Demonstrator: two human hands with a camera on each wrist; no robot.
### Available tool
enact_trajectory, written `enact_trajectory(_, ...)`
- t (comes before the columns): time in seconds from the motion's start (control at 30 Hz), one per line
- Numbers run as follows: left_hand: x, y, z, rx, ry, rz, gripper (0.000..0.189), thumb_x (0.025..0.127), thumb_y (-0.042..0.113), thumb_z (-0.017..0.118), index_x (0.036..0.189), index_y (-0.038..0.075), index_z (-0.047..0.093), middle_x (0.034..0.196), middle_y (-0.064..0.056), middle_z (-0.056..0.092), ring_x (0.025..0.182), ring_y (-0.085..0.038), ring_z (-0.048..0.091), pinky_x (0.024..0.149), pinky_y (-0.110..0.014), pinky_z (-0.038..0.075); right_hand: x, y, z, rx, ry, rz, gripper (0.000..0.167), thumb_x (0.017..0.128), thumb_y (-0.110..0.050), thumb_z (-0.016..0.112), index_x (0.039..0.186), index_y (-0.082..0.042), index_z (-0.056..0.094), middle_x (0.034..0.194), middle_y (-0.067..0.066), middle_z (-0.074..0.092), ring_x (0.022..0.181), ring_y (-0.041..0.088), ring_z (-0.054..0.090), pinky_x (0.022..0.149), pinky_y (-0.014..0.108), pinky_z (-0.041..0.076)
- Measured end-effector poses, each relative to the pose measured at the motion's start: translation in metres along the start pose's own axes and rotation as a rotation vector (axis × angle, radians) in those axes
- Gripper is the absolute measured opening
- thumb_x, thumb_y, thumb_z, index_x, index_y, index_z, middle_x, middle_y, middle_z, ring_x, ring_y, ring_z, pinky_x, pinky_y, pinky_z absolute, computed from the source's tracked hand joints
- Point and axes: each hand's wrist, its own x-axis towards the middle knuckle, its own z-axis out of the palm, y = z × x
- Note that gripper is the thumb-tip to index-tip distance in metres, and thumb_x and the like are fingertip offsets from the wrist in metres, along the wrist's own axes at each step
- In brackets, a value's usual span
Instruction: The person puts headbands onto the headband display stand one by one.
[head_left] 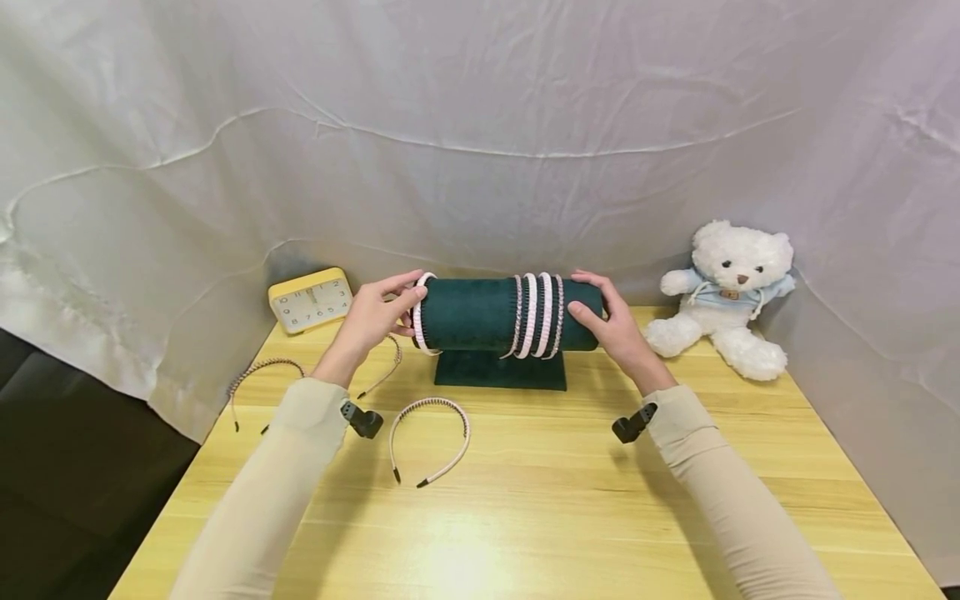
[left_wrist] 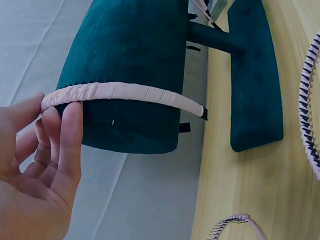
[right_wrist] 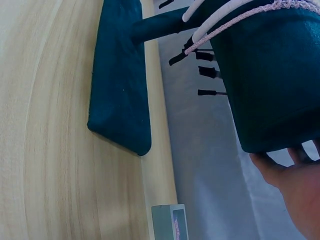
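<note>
L fingers (left_wrist: pixel 72 125) pinch pink h'band (left_wrist: pixel 125 91) nr L end, green roll (head_left: pixel 468 312); R fingers (right_wrist: pixel 270 169) grip R end.

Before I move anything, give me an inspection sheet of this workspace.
Surface: wood-grain table, glare near the person's side.
Job's things: green display stand upright; four headbands grouped right of its middle; pale pink headband at its left end; loose headbands on the table, in front and to the left.
Clutter: yellow clock back left, white teddy bear back right; small box-like item partly seen in the right wrist view.
Hands: left hand pinches the pale pink headband; right hand grips the display stand's right end.
Cables: nothing seen.
Surroundings: pale cloth behind and at both sides.
</note>
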Motion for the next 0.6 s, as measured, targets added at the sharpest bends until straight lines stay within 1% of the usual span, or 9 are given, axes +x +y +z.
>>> enact_trajectory(0.13,0.002,-0.002,0.002,0.017,0.013,0.009,0.052,0.108,0.037,0.070,0.157,0.022,0.061,0.107,-0.007,0.061,0.074,-0.015,0.059,0.069,-0.030,0.066,-0.001,0.000,-0.001,0.007,-0.003,0.000,0.057,0.111,-0.028,0.064,0.163,-0.017,0.045,0.178,0.005,0.033,0.156,0.032,0.041,0.102,0.014,0.049)
enact_trajectory(0.2,0.002,-0.003,0.002,0.043,0.018,0.021,0.052,0.108,0.038,0.070,0.157,0.023,0.061,0.108,-0.008,0.061,0.076,-0.018,0.060,0.069,-0.033,0.066,-0.001,0.000,-0.001,0.009,-0.004,0.000,0.057,0.111,-0.028,0.064,0.163,-0.016,0.045,0.178,0.003,0.033,0.157,0.033,0.040,0.102,0.014,0.049)
enact_trajectory(0.27,0.002,-0.005,0.002,0.077,0.025,0.036,0.052,0.109,0.041,0.069,0.158,0.024,0.061,0.110,-0.008,0.062,0.081,-0.022,0.060,0.069,-0.036,0.067,-0.001,-0.001,-0.001,0.012,-0.003,0.003,0.058,0.111,-0.027,0.064,0.163,-0.014,0.044,0.178,0.001,0.033,0.157,0.032,0.040,0.102,0.013,0.049)
enact_trajectory(0.37,0.002,-0.010,0.001,0.136,0.042,0.090,0.052,0.110,0.043,0.066,0.158,0.023,0.060,0.118,-0.012,0.061,0.095,-0.028,0.062,0.074,-0.044,0.068,-0.002,-0.002,0.000,0.015,-0.002,0.009,0.059,0.111,-0.026,0.064,0.163,-0.010,0.043,0.177,0.000,0.034,0.157,0.030,0.039,0.103,0.013,0.048)
enact_trajectory(0.4,0.002,-0.012,0.000,0.146,0.048,0.118,0.051,0.111,0.042,0.065,0.157,0.022,0.061,0.121,-0.013,0.061,0.101,-0.030,0.062,0.077,-0.047,0.068,-0.002,-0.002,0.000,0.016,-0.003,0.011,0.058,0.111,-0.026,0.064,0.163,-0.011,0.043,0.177,-0.001,0.035,0.157,0.030,0.039,0.103,0.013,0.048)
enact_trajectory(0.47,0.001,-0.017,-0.001,0.167,0.057,0.185,0.048,0.112,0.038,0.063,0.157,0.021,0.061,0.131,-0.015,0.060,0.114,-0.032,0.061,0.089,-0.050,0.066,-0.002,-0.003,0.000,0.019,-0.003,0.016,0.057,0.111,-0.026,0.064,0.163,-0.013,0.044,0.176,-0.002,0.035,0.156,0.029,0.040,0.103,0.013,0.048)
enact_trajectory(0.53,0.000,-0.022,-0.003,0.169,0.052,0.256,0.045,0.113,0.031,0.063,0.157,0.018,0.061,0.144,-0.015,0.057,0.127,-0.033,0.058,0.103,-0.055,0.059,-0.002,-0.003,0.001,0.020,-0.004,0.016,0.056,0.111,-0.025,0.064,0.163,-0.016,0.045,0.177,-0.001,0.035,0.156,0.029,0.041,0.103,0.013,0.048)
enact_trajectory(0.6,0.000,-0.026,-0.005,0.164,0.028,0.323,0.044,0.113,0.023,0.062,0.156,0.016,0.061,0.155,-0.014,0.053,0.140,-0.033,0.053,0.113,-0.058,0.051,-0.001,-0.003,0.001,0.021,-0.004,0.015,0.056,0.111,-0.025,0.064,0.163,-0.017,0.045,0.177,0.000,0.035,0.155,0.029,0.041,0.103,0.013,0.048)
